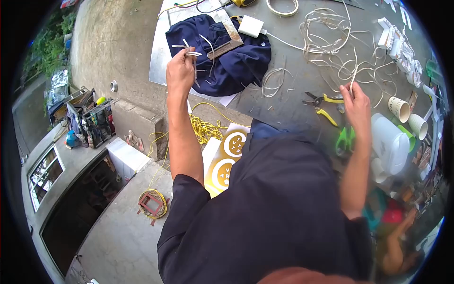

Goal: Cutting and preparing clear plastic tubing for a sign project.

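Note:
My left hand (180, 71) is raised over a dark blue cloth (253, 66), its fingers closed on short white cable pieces (194, 54). More cut pieces lie on the cloth. On the right, my right hand (358, 106) pinches a thin white cable (353, 73) that runs into a loose tangle (326, 35) on the grey table. Pliers with yellow handles (327, 118) lie beside that hand, jaws pointing left. A smaller coil of pale cable (276, 84) rests between the cloth and the pliers. A worn metal angle (229, 42) and a white square adapter (251, 26) sit on the cloth.
Green-handled scissors (342, 141) lie near my right forearm. Paper cups (398, 109) and a translucent plastic container (388, 144) stand to its right, with white electrical fittings (391, 40) beyond. Yellow cord (205, 128) is heaped below my left arm. Another person's arm (395, 241) shows at lower right.

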Demonstrator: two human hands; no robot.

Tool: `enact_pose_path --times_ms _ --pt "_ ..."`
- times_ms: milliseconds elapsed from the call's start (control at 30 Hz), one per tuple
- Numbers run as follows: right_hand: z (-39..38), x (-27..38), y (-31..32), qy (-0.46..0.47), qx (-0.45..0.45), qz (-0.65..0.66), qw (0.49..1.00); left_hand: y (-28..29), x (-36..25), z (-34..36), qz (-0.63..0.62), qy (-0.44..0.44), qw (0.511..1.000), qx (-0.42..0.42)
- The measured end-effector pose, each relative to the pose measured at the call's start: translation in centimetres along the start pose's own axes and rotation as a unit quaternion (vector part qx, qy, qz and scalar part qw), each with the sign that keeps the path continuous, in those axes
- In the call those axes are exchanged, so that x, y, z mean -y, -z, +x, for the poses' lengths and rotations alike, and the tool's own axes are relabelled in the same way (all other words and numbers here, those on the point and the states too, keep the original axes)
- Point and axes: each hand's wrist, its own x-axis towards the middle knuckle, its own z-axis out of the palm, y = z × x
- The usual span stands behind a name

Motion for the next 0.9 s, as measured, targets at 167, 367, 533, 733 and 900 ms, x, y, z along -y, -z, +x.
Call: enact_pose_path --times_ms 167,367,533,733,900 --pt "0.5 0.3 0.4 0.005 -0.012 0.009 1.000 0.0 2.0 1.5 0.006 0.048 0.997 0.066" --pt "0.4 -0.6 0.3 0.000 -0.020 -0.007 1.000 2.0 0.1 1.0 -0.018 0.044 0.999 0.025" --pt "0.3 -0.7 0.3 0.014 -0.023 -0.008 1.000 -0.3 1.7 2.3 -0.214 0.106 0.964 0.115" --pt "0.3 -1.3 0.3 0.037 -0.038 -0.002 0.999 -1.0 1.9 2.4 -0.243 0.118 0.953 0.139" --pt "0.2 -1.5 0.3 0.032 -0.047 0.002 0.998 -1.1 0.7 1.9 -0.273 0.080 0.956 0.072"
